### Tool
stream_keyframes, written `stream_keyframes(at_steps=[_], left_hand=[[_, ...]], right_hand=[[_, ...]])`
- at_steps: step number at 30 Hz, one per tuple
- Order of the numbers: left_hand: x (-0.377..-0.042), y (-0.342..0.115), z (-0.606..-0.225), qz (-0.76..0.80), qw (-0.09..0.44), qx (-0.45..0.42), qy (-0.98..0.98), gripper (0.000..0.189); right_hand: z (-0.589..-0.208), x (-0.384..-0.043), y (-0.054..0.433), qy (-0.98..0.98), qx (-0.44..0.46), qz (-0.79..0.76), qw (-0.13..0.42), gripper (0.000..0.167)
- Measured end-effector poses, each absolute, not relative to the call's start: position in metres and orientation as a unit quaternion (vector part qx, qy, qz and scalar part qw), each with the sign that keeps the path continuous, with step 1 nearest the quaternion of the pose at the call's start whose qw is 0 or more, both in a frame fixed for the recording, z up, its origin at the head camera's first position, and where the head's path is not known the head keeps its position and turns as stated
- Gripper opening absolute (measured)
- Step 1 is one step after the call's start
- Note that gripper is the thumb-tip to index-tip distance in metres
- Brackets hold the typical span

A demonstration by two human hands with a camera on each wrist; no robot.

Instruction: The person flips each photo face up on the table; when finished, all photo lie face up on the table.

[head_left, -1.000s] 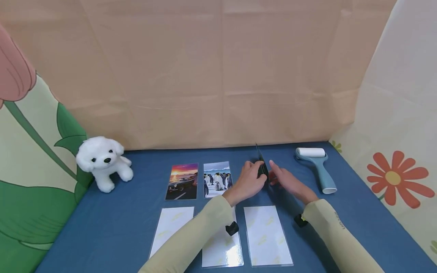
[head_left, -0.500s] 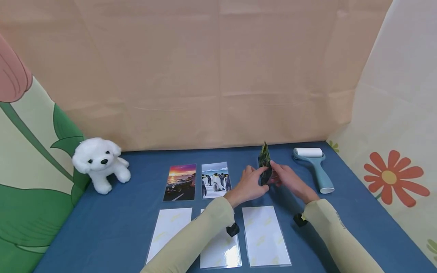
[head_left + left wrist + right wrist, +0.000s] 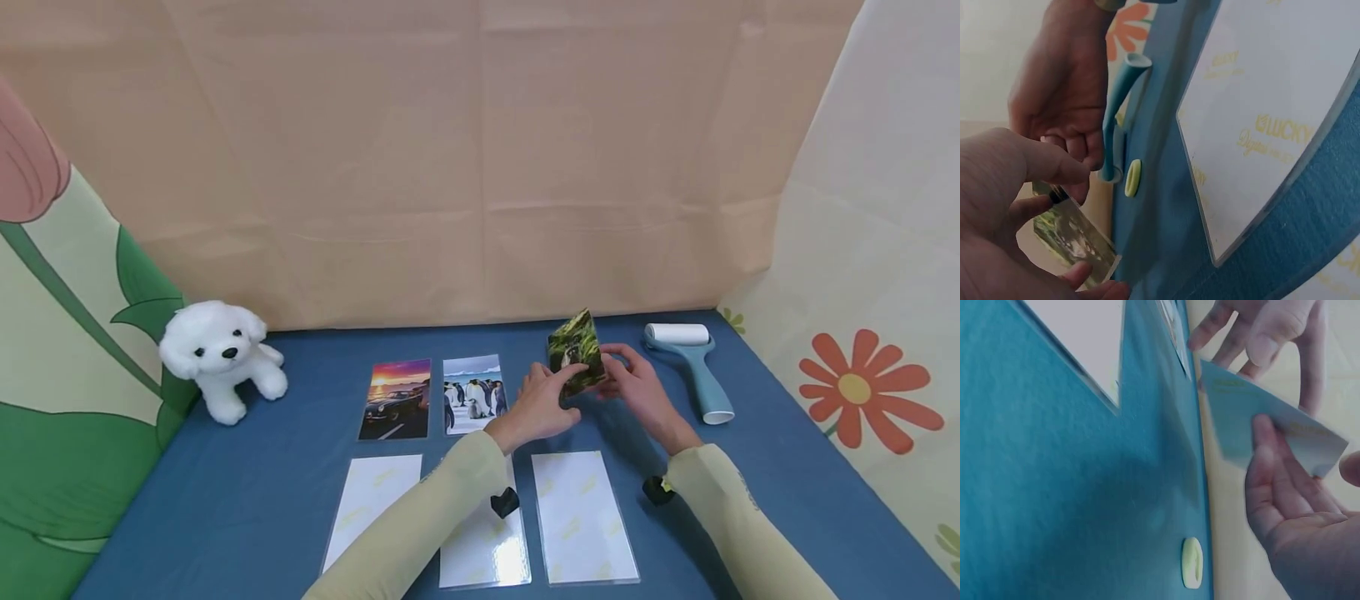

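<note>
Both hands hold a photo (image 3: 576, 346) with a green, leafy picture, raised and tilted above the blue table. My left hand (image 3: 540, 400) has fingers lying across its picture side; in the left wrist view more left fingertips reach its lower edge. My right hand (image 3: 637, 392) is at the right edge, and in the right wrist view its fingers touch the white back (image 3: 1272, 419). A penguin photo (image 3: 475, 395) and a sunset car photo (image 3: 396, 400) lie left of the hands. Near me lie white sheets in clear sleeves (image 3: 585, 517), one partly under my left sleeve.
A blue-handled lint roller (image 3: 701, 379) lies to the right. At the far left sits a white plush dog (image 3: 225, 354). A small pale green oval thing (image 3: 1134, 178) is on the table near the roller in the left wrist view. A beige sheet (image 3: 480, 167) hangs behind the table.
The photo has turned from edge-on so that its green picture faces me. My right fingers have shifted at its right edge. The photos and sheets on the table stay put.
</note>
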State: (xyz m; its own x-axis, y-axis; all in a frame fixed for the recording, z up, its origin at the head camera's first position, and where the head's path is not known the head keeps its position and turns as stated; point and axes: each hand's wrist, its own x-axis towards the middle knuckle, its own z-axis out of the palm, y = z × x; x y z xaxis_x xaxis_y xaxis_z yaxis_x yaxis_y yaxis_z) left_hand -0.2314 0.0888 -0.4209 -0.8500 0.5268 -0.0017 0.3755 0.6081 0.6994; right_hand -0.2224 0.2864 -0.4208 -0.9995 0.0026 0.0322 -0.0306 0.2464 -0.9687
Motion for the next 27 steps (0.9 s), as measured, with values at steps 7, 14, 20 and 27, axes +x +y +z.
stream_keyframes(at_steps=[7, 14, 20, 27], left_hand=[[-0.229, 0.082, -0.417, 0.422, 0.141, 0.224, 0.867, 0.065], [-0.232, 0.074, -0.414, 0.401, 0.102, 0.215, 0.884, 0.07], [-0.237, 0.067, -0.416, 0.408, 0.079, 0.174, 0.893, 0.094], [-0.241, 0.059, -0.419, 0.41, 0.07, 0.138, 0.899, 0.109]], right_hand=[[-0.426, -0.22, 0.281, -0.771, 0.024, 0.634, 0.05, 0.042], [-0.431, -0.221, 0.274, -0.765, 0.035, 0.638, 0.081, 0.04], [-0.436, -0.221, 0.267, -0.79, 0.023, 0.604, 0.103, 0.036], [-0.441, -0.217, 0.264, -0.831, 0.014, 0.547, 0.097, 0.037]])
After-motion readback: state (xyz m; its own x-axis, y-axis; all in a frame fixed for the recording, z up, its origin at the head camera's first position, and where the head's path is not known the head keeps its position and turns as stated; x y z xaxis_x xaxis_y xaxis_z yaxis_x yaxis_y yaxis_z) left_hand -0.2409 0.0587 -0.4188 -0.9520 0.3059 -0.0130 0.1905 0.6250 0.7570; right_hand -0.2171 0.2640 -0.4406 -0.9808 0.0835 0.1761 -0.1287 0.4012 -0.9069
